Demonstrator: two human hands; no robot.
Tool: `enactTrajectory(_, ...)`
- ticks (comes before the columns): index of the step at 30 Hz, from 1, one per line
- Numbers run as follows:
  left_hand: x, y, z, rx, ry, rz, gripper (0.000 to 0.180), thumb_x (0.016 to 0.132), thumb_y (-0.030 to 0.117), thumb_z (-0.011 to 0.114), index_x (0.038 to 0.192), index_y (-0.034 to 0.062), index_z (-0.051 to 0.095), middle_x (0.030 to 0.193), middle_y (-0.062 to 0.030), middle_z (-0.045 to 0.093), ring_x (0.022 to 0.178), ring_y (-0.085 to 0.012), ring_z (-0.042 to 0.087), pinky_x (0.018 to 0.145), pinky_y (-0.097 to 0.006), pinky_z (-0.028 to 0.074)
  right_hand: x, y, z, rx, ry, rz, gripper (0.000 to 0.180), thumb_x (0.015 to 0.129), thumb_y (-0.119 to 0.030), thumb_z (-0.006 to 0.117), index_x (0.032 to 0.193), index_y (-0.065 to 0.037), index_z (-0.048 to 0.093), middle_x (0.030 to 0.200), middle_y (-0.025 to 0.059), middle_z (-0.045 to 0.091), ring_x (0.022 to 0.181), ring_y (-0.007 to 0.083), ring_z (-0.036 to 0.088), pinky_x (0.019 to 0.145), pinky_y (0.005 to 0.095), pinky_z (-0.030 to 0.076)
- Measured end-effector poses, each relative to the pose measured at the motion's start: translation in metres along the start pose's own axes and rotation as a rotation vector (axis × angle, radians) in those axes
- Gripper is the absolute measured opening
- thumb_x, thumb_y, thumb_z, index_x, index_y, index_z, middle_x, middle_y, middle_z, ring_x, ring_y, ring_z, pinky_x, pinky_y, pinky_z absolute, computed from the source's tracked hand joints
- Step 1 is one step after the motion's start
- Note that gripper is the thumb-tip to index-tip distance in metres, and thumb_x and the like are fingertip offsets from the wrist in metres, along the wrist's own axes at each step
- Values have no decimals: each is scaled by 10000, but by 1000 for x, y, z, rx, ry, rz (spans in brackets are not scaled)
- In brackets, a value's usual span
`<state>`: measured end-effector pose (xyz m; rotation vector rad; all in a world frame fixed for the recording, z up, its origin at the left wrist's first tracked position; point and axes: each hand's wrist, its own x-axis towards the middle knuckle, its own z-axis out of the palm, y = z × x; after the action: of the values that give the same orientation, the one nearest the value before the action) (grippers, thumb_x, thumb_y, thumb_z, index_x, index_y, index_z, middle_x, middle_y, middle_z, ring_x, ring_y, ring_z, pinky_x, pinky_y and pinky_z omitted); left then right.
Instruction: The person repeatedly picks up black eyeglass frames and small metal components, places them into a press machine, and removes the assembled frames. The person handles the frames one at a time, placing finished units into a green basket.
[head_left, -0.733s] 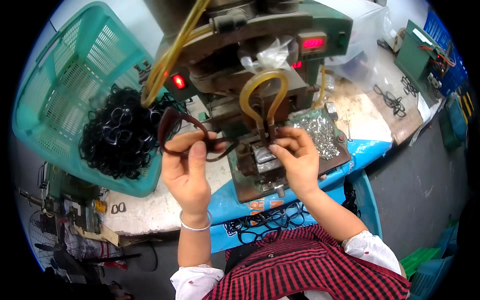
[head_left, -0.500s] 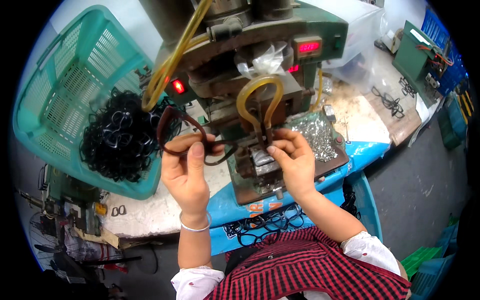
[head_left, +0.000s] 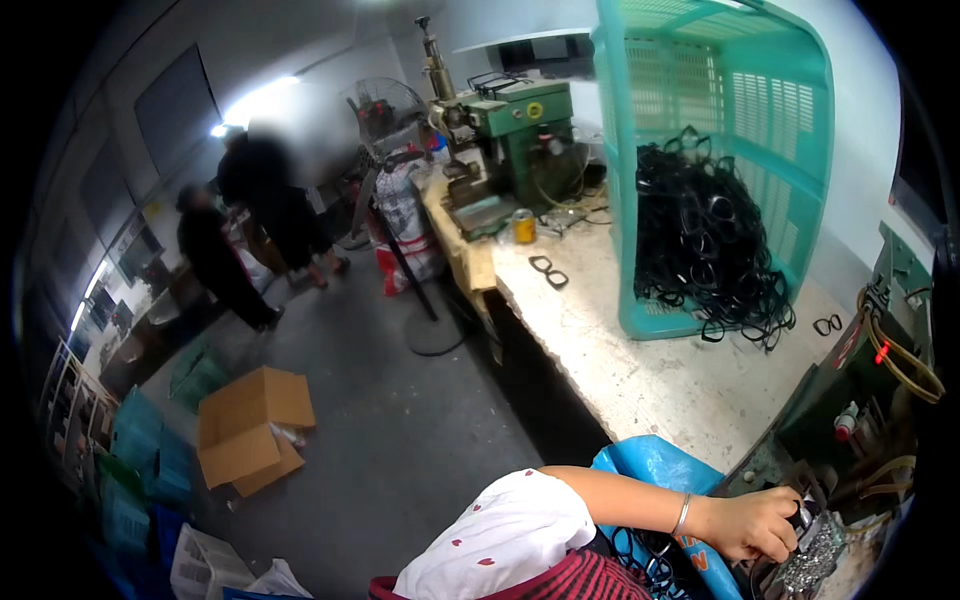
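At the lower right, my left hand (head_left: pixel 748 524) reaches to the green press machine (head_left: pixel 850 440), its fingers closed on a dark eyeglass frame (head_left: pixel 800 517) that is mostly hidden. A metal bangle circles the wrist. Small silvery metal pieces (head_left: pixel 815 562) lie heaped right beside the fingertips. My right hand does not show. Below my left forearm, several black eyeglass frames (head_left: pixel 640 558) rest near a blue plastic sheet (head_left: pixel 655 455).
A tilted green basket (head_left: pixel 627 250) holds a heap of black frames (head_left: pixel 700 240) on the worktable (head_left: pixel 590 340). Loose frames (head_left: pixel 548 271) and a yellow can (head_left: pixel 523 226) sit nearby. Another green machine (head_left: pixel 530 125), a fan stand (head_left: pixel 405 270), a cardboard box (head_left: pixel 255 425) and two people (head_left: pixel 265 190) are farther left.
My view has swung left, bringing the room and the people in. The press has shifted to the right edge. My right hand has left the picture; my left hand is now low at the press.
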<state>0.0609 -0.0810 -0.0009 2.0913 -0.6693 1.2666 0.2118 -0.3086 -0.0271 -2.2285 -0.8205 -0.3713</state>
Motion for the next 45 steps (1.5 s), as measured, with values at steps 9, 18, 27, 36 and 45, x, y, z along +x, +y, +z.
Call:
enactTrajectory(9, 5, -8, -1, 35, -26, -63, 65, 708, 170, 714, 767, 188, 693, 784, 49, 657, 810, -254, 537, 830, -437, 389, -2, -29, -4, -246, 8, -205, 310, 916, -173, 633, 1159, 18, 650, 1176, 206, 647, 1055, 344, 617, 954, 411, 477)
enactTrajectory(18, -3, -17, 10, 50, 38, -41, 76, 694, 199, 740, 740, 188, 681, 757, 42, 644, 794, -264, 544, 792, -436, 381, -3, -49, -7, -468, 4, -384, 302, 914, -225, 627, 1097, 7, 686, 1099, 215, 674, 985, 379, 631, 898, 425, 502)
enactTrajectory(27, -8, 5, -4, 13, 4, -65, 224, 724, 165, 665, 943, 119, 666, 1013, -72, 636, 841, -333, 533, 963, -540, 394, 30, -32, 9, -498, -145, -223, 349, 906, -230, 588, 1165, -7, 661, 1069, 237, 679, 937, 394, 646, 834, 425, 521)
enactTrajectory(36, -102, -97, -165, 866, -44, -891, 472, 798, 100, 644, 1253, 2, 568, 1323, -230, 513, 1127, -399, 520, 971, -495, 435, 12, -18, 0, 16, 16, 135, 298, 956, -169, 638, 1185, 16, 687, 1109, 189, 716, 968, 270, 692, 877, 356, 532)
enactTrajectory(45, -120, -209, -273, 1164, -49, -1324, 664, 703, 416, 806, 1281, 132, 642, 1473, -249, 419, 1240, -438, 475, 1055, -498, 400, 37, 8, 53, 374, 33, 164, 153, 879, -16, 661, 1024, 22, 694, 972, 114, 709, 935, 187, 662, 876, 304, 502)
